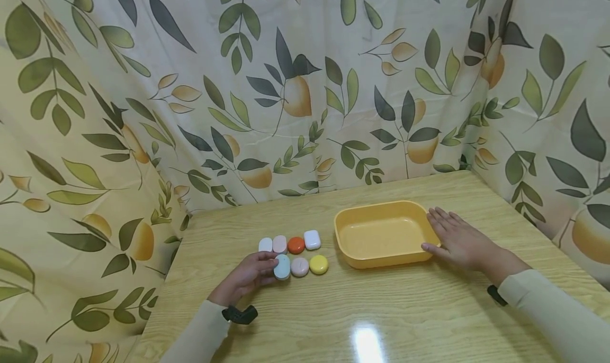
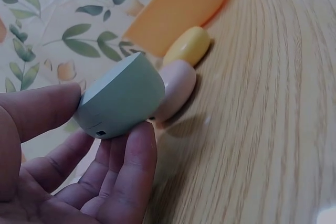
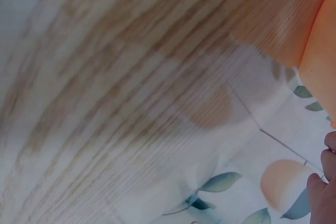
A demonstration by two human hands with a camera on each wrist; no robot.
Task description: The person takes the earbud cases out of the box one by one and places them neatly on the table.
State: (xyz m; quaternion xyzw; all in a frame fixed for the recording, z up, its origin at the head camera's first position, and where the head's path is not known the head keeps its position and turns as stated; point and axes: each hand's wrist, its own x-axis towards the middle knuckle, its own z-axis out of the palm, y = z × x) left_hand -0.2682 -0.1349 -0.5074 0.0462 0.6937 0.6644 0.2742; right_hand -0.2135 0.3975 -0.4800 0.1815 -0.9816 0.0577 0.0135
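My left hand point(image 1: 250, 274) pinches a small light-blue rounded case point(image 2: 123, 95) between thumb and fingers. In the left wrist view it is tilted, showing a flat face, a fine seam and a small dark hole. Right beside it on the table are a pale pink round case point(image 1: 299, 267) and a yellow one point(image 1: 319, 264). Behind these stand a white case point(image 1: 312, 239), an orange-red one point(image 1: 296, 244), a pink oval one point(image 1: 279, 244) and another white one point(image 1: 265, 244). My right hand point(image 1: 459, 241) rests with straight fingers against the right side of a yellow plastic basin point(image 1: 381, 261).
The wooden table point(image 1: 305, 315) reaches back to a leaf-and-fruit patterned curtain point(image 1: 305, 141), which also hangs along both sides. Light glares off the tabletop near the front. Nothing lies inside the basin.
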